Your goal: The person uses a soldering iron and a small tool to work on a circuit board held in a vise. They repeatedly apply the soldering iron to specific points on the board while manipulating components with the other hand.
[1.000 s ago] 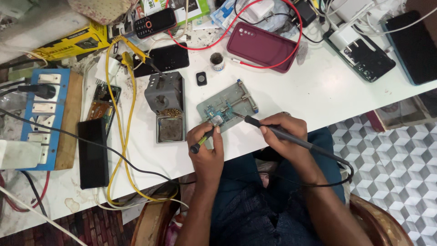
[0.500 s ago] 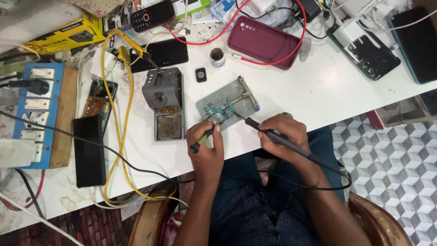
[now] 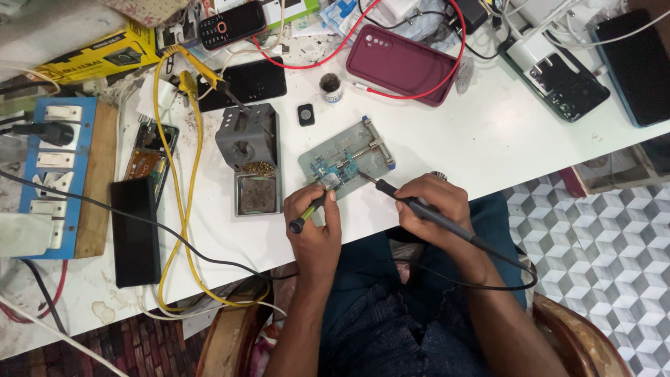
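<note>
A small circuit board (image 3: 333, 167) is clamped in a grey metal holder (image 3: 363, 143) near the white table's front edge. My left hand (image 3: 317, 220) grips a thin black-handled tool (image 3: 306, 214) whose tip rests on the board. My right hand (image 3: 429, 206) holds a black soldering iron (image 3: 427, 211) like a pen, with the tip pointing left at the board's right edge. The iron's black cable runs back over my lap.
A grey soldering-iron stand (image 3: 250, 157) with brass wool sits left of the holder. A blue power strip (image 3: 49, 164), black phones (image 3: 134, 230), an opened phone (image 3: 150, 157), yellow (image 3: 167, 209) and red (image 3: 419, 87) cables, a maroon phone case (image 3: 401, 63) and a small pot (image 3: 330, 87) crowd the table.
Both hands stay at the board; the view has shifted slightly and the soldering iron's tip has edged closer to the board.
</note>
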